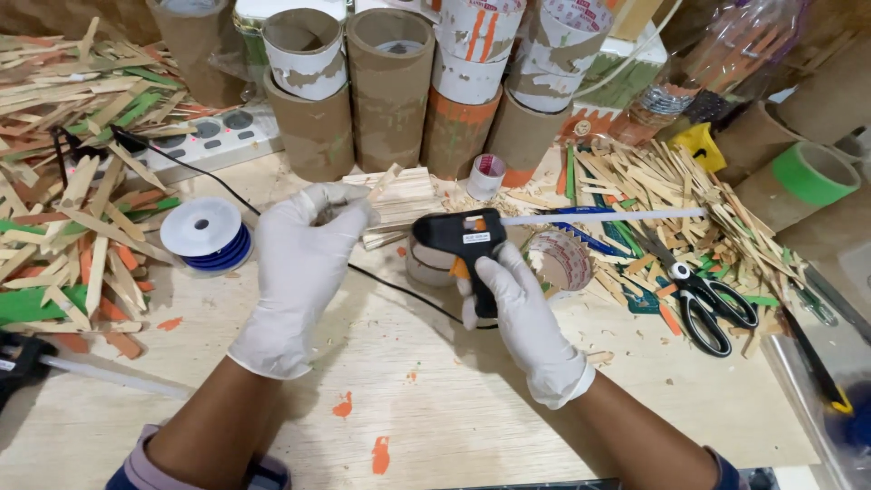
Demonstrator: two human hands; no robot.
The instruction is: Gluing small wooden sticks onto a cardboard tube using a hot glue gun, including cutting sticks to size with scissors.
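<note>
Holding a black hot-glue gun (467, 243) by its grip, the gloved right hand (522, 313) keeps its fingers wrapped tight, the nozzle pointing left toward the gloved left hand (304, 272). That hand's fingers are pinched narrowly on a thin wooden stick (386, 181) above a stack of sticks (408, 204) on the plywood bench (435, 399). A white glue rod (603, 216) projects from the gun's rear. Judged risks: hot glue could reach the left glove because the fingertips sit near the nozzle; the black cord (399, 290) could snag the blue wire spool (207, 236). Cardboard tubes (390, 86) stand behind; their contents cannot be made out. Scissors (703, 299) lie to the right.
</note>
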